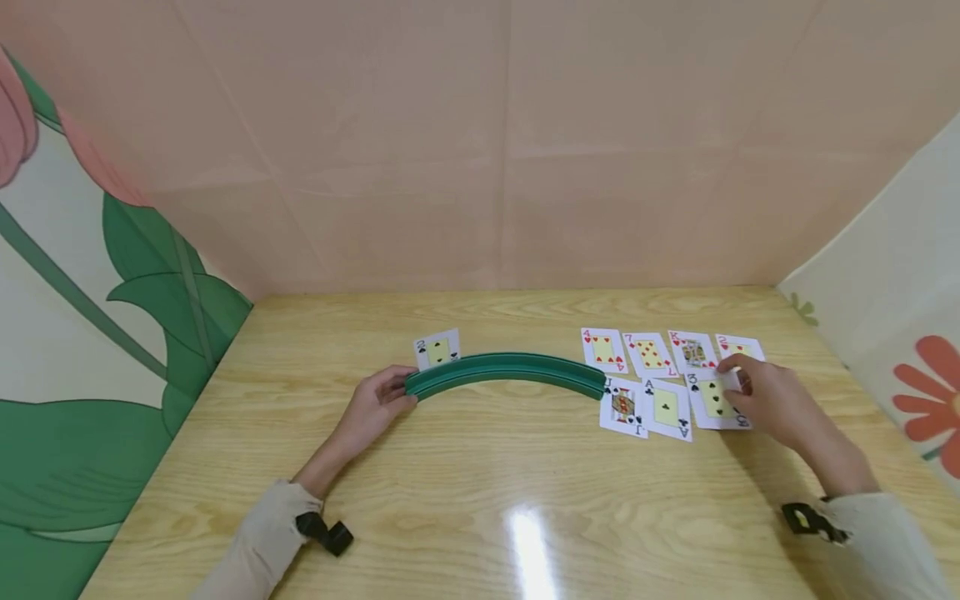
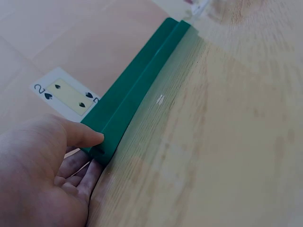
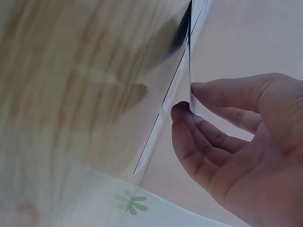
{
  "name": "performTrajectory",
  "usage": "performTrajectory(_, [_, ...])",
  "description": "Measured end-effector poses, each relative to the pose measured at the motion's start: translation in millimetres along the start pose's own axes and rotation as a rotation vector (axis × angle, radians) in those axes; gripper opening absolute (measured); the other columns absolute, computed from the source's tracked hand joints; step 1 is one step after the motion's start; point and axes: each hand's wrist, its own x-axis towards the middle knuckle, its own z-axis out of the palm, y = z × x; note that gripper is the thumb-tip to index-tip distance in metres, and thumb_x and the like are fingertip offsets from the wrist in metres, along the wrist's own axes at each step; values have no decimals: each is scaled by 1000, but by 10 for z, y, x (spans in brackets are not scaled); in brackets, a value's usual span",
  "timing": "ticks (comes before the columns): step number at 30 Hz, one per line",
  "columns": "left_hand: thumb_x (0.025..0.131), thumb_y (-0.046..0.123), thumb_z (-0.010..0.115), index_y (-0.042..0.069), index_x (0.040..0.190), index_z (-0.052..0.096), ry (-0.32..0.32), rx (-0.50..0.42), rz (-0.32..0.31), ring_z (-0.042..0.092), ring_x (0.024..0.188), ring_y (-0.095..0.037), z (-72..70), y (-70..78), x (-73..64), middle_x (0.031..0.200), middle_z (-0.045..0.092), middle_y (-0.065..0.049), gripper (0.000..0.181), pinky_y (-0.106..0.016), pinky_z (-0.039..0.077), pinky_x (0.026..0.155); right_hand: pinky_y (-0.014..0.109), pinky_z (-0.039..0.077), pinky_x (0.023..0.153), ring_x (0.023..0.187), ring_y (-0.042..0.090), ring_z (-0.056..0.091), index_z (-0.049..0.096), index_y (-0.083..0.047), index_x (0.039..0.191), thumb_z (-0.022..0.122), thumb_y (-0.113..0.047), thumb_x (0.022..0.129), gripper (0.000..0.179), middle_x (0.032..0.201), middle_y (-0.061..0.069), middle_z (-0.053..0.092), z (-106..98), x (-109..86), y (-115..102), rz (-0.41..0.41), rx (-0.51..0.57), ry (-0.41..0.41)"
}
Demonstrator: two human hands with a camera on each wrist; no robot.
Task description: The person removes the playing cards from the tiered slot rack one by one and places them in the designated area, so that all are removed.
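Note:
My left hand [image 1: 375, 406] grips the left end of a curved green playing card holder [image 1: 510, 364], thumb on its face and fingers behind and under it. A two of spades [image 2: 66, 93] stands tilted at that end, its lower edge hidden by the holder. At the right, my right hand [image 1: 772, 396] pinches a black-suited playing card [image 1: 712, 402], apparently a three, between thumb and fingers. In the right wrist view that card appears edge-on, lifted off the table. Left of it lie an ace of clubs [image 1: 666, 408] and a jack of spades [image 1: 624, 406], near the holder's right end.
Behind them lies a row of face-up cards: a four of hearts [image 1: 603, 350], a seven of diamonds [image 1: 650, 354], a king of hearts [image 1: 692, 352] and a red two [image 1: 738, 347]. The wooden table [image 1: 465, 483] meets a pink wall [image 1: 502, 167] at the back.

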Motion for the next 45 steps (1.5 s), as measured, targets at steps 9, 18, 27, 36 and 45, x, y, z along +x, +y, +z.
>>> performTrajectory(9, [92,-2,66,1,130,60,-6,-14,-10,58,121,-30,10,22,-11,129,61,-18,38,-28,51,98,29,39,52,64,18,48,64,5,119,66,-2,87,33,74,8,58,-5,-28,54,17,-8,-105])
performTrajectory(18, [92,-1,67,4,129,61,-12,0,-15,59,119,-28,15,41,-6,128,62,-15,38,-28,52,97,30,39,55,67,19,48,64,6,122,68,-7,86,38,76,9,57,12,-68,99,33,-18,-158])
performTrajectory(27, [92,0,67,2,129,61,-8,-4,-5,58,120,-30,4,49,-16,128,62,-18,38,-29,51,98,30,38,56,70,20,47,64,7,122,73,-10,85,42,76,6,52,-26,-53,103,19,-16,-196])
performTrajectory(36, [93,1,67,3,129,61,-7,5,-4,58,120,-29,3,47,-4,128,62,-17,37,-29,51,98,31,34,60,73,20,43,65,8,121,84,-29,79,59,77,5,50,-22,-54,84,-8,-34,-199])
performTrajectory(45, [92,1,67,3,129,61,-8,8,-2,59,120,-29,-7,37,-2,128,62,-16,38,-28,51,97,31,35,61,74,20,44,66,8,120,84,-28,79,57,78,6,51,-21,-30,55,-16,-25,-201])
